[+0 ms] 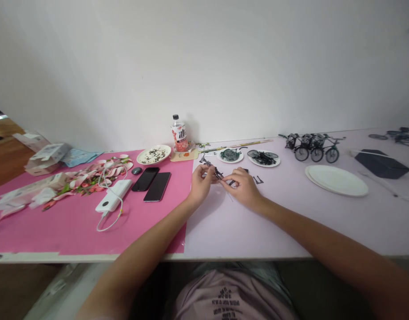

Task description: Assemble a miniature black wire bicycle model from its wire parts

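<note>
Above the pale lilac table surface, my left hand [201,181] is closed on a small dark model piece [218,172] with thin parts. My right hand [241,186] is pinched at the lower right side of that piece; exactly what its fingertips grip is too small to tell. Small black forked parts [258,180] lie just right of my right hand. Behind the hands are a small plate of dark green parts [230,154] and a plate of black parts and wheels [264,158].
Assembled model bicycles [315,148] stand at the back right, near stacked white plates [340,180] and a dark box [381,163]. Leftward are a bottle [180,134], a bowl [154,155], two phones [157,186], a power bank [113,195] and scattered pink pieces [87,178].
</note>
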Tool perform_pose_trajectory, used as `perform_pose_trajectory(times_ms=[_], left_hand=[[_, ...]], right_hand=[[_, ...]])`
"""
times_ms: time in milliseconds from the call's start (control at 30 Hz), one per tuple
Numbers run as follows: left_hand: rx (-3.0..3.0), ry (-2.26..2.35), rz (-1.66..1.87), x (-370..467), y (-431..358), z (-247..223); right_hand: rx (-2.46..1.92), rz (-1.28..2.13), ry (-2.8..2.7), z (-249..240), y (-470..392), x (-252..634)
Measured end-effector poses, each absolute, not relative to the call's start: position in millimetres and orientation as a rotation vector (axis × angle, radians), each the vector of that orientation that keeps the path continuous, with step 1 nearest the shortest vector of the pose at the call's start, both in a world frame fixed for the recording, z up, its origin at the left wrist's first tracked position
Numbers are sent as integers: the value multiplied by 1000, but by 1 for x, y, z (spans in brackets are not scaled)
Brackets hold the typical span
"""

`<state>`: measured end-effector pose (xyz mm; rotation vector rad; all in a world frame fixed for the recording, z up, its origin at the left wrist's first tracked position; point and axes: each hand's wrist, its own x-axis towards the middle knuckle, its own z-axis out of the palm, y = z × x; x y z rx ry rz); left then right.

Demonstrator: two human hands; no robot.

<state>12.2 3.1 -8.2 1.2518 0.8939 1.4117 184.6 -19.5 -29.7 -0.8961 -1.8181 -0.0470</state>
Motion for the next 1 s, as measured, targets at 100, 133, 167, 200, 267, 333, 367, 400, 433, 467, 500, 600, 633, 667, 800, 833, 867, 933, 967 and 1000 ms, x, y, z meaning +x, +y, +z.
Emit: perform_pose_trajectory(times_ms=[100, 133, 167, 200, 267, 333, 367, 400, 433, 467, 500, 600, 633, 667, 800, 833, 867, 933, 967, 1000], left_hand=[[1282, 861, 1424, 11, 4, -9], [1293, 853, 1426, 10, 4, -9], [1301, 848, 1427, 10, 4, -9], [1305, 844, 1426, 10, 4, -9], [1304, 842, 1413, 9, 3, -7], [1293, 849, 1398, 9, 2, -6], [1283, 854, 1391, 9, 1, -5], [1273, 860, 1383, 9, 0, -4], [1261, 866, 1376, 10, -1, -3], [1248, 872, 1371, 10, -2, -2], [1236, 877, 1367, 10, -3, -2], [1219, 891, 1372, 11, -5, 0], [1225, 897, 1378, 11, -5, 0], [1238, 904, 1383, 11, -5, 0], [1310, 942, 1391, 11, -4, 1], [1327, 945, 1394, 11, -4, 1], [1344, 943, 1398, 11, -4, 2], [1369, 929, 1411, 10, -5, 3], [1377, 923, 1415, 10, -5, 4], [1382, 919, 1414, 10, -6, 4]], right_hand=[[-896, -51, -1824, -29, -20, 185], [-897, -54, -1821, -29, -20, 185], [-896, -56, -1819, -29, -20, 185], [-894, -58, -1817, -29, -19, 185], [-890, -69, -1811, -29, -19, 185], [-886, -84, -1806, -30, -18, 185], [-884, -93, -1803, -30, -17, 185], [-883, -102, -1800, -30, -17, 186], [-881, -109, -1799, -29, -17, 186], [-877, -113, -1799, -29, -17, 186], [-873, -116, -1799, -29, -17, 186], [-852, -130, -1795, -27, -17, 187], [-847, -136, -1794, -27, -17, 187], [-845, -143, -1794, -27, -16, 187], [-846, -149, -1800, -27, -16, 188], [-844, -147, -1799, -27, -16, 188], [-839, -145, -1799, -27, -16, 188], [-832, -143, -1800, -27, -16, 188], [-832, -143, -1801, -27, -16, 189], [-835, -144, -1802, -28, -16, 189]])
